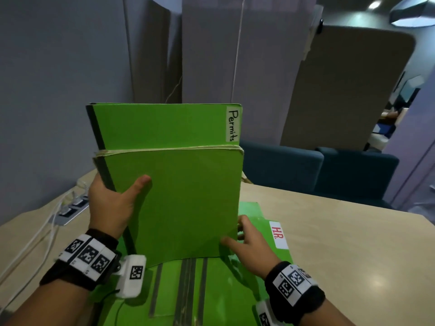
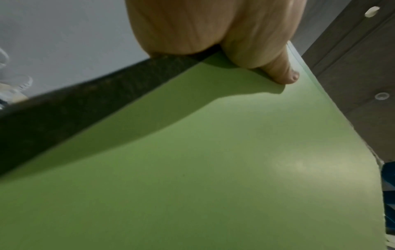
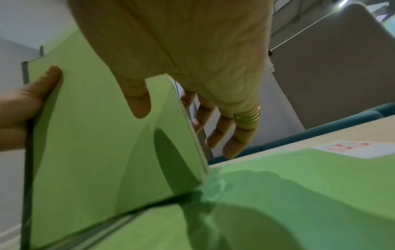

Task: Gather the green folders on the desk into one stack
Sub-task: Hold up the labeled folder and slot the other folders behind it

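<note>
Folders [image 1: 179, 198] stand upright on the bench [image 1: 329, 231], resting on flat green folders [image 1: 211, 290], one labelled "H.R." [image 1: 278, 234]. The rear upright one reads "Permits" [image 1: 233, 125]. Left hand [image 1: 110, 203] grips their dark spine; right hand [image 1: 249, 245] pinches the opposite edge.

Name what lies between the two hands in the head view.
The upright green folders: the left hand grips their dark spine edge, the right hand their opposite edge.
</note>
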The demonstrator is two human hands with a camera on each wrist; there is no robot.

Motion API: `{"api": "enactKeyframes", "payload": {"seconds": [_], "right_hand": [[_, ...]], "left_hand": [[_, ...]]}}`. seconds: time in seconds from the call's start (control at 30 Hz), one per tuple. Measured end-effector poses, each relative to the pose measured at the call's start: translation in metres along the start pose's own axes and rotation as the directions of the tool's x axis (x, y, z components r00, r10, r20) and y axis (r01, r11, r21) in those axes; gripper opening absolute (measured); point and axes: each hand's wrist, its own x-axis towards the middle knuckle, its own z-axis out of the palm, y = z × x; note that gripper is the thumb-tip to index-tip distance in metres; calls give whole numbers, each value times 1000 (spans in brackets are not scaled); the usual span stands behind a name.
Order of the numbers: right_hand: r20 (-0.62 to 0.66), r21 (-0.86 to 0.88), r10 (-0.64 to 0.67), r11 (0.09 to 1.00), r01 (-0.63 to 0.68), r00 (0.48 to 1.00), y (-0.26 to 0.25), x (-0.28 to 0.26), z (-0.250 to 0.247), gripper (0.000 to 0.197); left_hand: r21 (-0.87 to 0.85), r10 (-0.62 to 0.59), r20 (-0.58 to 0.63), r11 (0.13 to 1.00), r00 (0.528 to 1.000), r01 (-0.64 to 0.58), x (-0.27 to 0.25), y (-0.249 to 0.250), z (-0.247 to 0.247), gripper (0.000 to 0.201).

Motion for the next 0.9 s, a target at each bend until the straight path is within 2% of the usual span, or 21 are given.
{"api": "enactKeyframes", "payload": {"seconds": [0.07,0.13,0.2,0.33,0.43,0.47,0.53,0.57,0.67,0.73,0.8,0.9], "right_hand": [[-12,-268,42,963,-44,999,18,-5,1,27],[30,-401,99,913,-79,995,24,-8,2,43],[64,-440,183,888,-137,981,23,-5,3,61],[56,-524,289,823,-218,956,19,3,24,80],[70,-595,351,766,-243,934,14,6,45,102],[84,-604,364,759,-243,928,11,7,49,107],[118,-624,392,744,-239,912,5,8,53,114],[137,-639,411,732,-236,901,3,8,55,117],[170,-678,449,700,-227,877,-1,10,61,126],[169,-694,461,683,-227,871,-5,12,65,130],[161,-713,470,663,-227,868,-9,12,67,134],[155,-739,469,639,-214,869,-14,9,72,131]], "left_hand": [[6,2,-55,1000,998,-1,4,2,-8,35],[28,19,-121,999,992,-16,16,4,-16,42],[61,60,-169,997,984,-51,28,7,-24,47],[105,95,-239,992,966,-72,38,9,-34,46],[124,97,-295,990,951,-63,36,-11,-43,60],[116,90,-305,992,948,-57,31,-15,-44,56],[105,56,-339,994,939,-21,24,-20,-46,39],[108,30,-353,994,935,9,20,-20,-45,39],[125,40,-352,992,935,4,12,-15,-42,57],[109,39,-337,994,941,-2,9,-10,-40,41],[95,71,-301,994,951,-44,6,-1,-31,46],[78,42,-290,997,956,-20,12,-8,-39,43]]}}
